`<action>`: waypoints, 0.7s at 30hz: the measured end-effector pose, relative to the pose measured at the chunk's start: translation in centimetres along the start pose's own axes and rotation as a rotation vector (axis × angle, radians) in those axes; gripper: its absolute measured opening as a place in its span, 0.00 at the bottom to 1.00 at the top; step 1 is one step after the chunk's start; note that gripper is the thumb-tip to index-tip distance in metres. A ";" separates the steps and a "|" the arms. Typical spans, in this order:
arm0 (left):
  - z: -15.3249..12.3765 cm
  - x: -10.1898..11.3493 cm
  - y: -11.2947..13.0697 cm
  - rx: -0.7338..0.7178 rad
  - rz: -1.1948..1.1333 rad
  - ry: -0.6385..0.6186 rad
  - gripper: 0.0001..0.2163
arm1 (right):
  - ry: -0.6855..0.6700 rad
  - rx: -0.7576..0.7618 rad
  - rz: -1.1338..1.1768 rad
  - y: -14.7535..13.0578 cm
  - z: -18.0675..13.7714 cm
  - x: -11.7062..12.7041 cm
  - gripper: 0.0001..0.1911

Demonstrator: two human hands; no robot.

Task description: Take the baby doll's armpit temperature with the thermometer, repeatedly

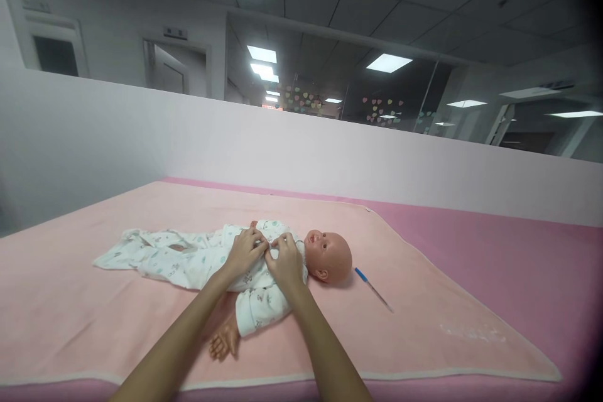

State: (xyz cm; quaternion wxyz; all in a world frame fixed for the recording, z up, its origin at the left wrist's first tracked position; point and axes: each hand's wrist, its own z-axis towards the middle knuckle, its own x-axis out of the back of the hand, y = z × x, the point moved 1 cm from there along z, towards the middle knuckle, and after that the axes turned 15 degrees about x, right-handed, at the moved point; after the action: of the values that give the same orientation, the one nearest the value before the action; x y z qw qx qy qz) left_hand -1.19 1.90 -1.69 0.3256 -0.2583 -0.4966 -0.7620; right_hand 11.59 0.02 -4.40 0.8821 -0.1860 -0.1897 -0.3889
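A baby doll lies on its back, its bald head to the right and its legs to the left. It wears a white printed baby outfit with long sleeves. Over the doll's chest, my left hand pinches the front of the outfit with bent fingers. Close beside it, my right hand grips the cloth nearer the neck, fingertips almost meeting those of the left. Any fastener between the fingers is too small to make out. One doll hand sticks out of the near sleeve.
A pen with a blue cap lies right of the doll's head. Beneath everything is a peach blanket on a pink padded surface. A low white wall runs along the back, with glass panels above it.
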 end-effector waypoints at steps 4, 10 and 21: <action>-0.3 0.0 0.2 0.027 0.075 0.079 0.13 | -0.012 0.013 0.012 0.1 0.0 -0.1 0.03; -0.4 0.5 -0.1 0.083 0.259 0.249 0.15 | -0.044 0.026 -0.043 0.1 -0.1 -0.1 0.06; 0.1 3.3 -1.9 0.233 0.170 0.207 0.22 | -0.056 -0.011 -0.045 0.1 -0.1 -0.1 0.07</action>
State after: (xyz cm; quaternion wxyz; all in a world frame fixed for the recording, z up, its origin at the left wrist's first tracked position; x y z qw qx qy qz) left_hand -4.76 1.75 -0.45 0.4658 -0.1800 -0.5216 -0.6918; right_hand 11.59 0.08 -4.51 0.8664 -0.1975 -0.2165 -0.4044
